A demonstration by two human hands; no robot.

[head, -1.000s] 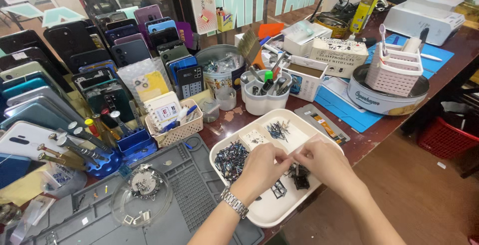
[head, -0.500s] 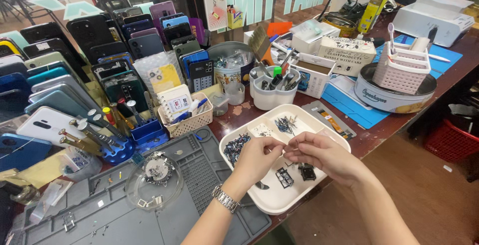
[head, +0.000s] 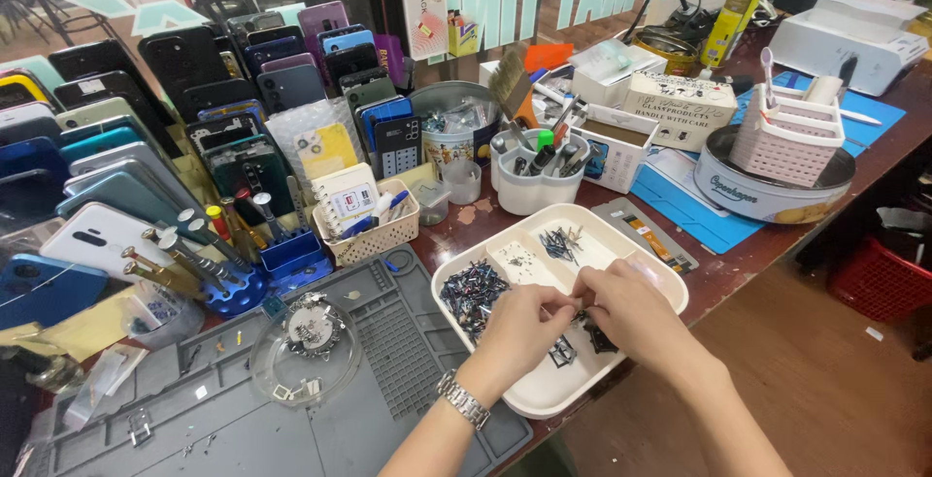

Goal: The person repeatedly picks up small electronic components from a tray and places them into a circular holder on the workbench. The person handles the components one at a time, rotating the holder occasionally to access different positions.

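Small dark part [head: 581,314] pinched between the fingertips of both hands, low over the near half of the white tray [head: 670,288]; too tiny to make out further. Left hand [head: 524,327] and right hand [head: 636,307] drawn close together, each grip pressed shut on that one piece. Hardly shifted from a second ago: same spot over the tray, same pinch, so probably still busy with one piece rather than fetching another. Heap of similar parts [head: 469,291] just left of the hands, smaller scatter [head: 561,242] toward the tray's far end. Further out on the counter [head: 466,220]: grey mat [head: 388,409] with a round clear dish [head: 303,353], screwdrivers [head: 209,254], white cup of tools [head: 534,186], rows of phones [head: 146,147]. Nothing between hands and tray; tray close to the counter's edge.
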